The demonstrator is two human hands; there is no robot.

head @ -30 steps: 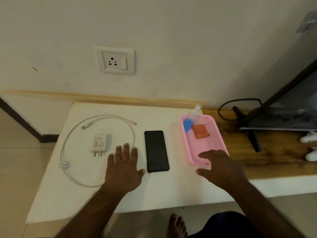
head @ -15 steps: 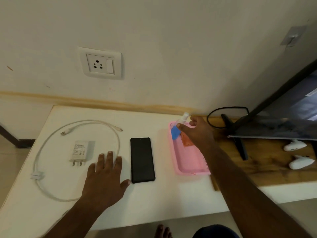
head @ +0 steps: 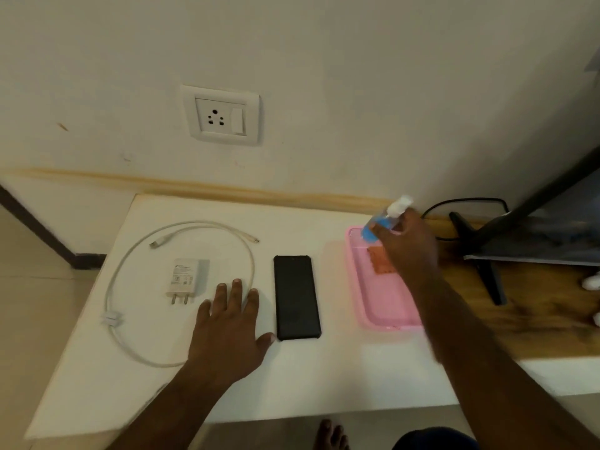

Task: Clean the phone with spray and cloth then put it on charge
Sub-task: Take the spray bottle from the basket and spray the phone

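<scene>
Phone (head: 297,297) serves as the reference: black, lying flat with its dark face up on the white desk (head: 308,381), long axis running away from the viewer.

Nearest the viewer, a bare foot (head: 329,435) shows below the desk's front edge, nearer than the phone.

Left hand (head: 232,329) lies palm down on the desk just left of the phone, fingers spread and flat, thumb tip close to the phone's near left corner; its grip is empty, holding nothing.

White charger adapter (head: 185,280) lies left of the phone, beyond the left hand's fingertips, prongs toward the viewer. White cable (head: 112,300) loops around the adapter, both connector ends lying free at the far side of the loop.

Pink tray (head: 383,315) sits on the desk right of the phone, apart from it. Orange cloth (head: 380,263) lies in the tray's far half, partly hidden by the right arm.

Right hand (head: 407,246) is over the tray's far end, grip wrapped around the spray bottle (head: 384,219), which is tilted, white nozzle pointing up and away.

Wall socket (head: 222,115) sits on the wall beyond the phone, nothing plugged in.
</scene>
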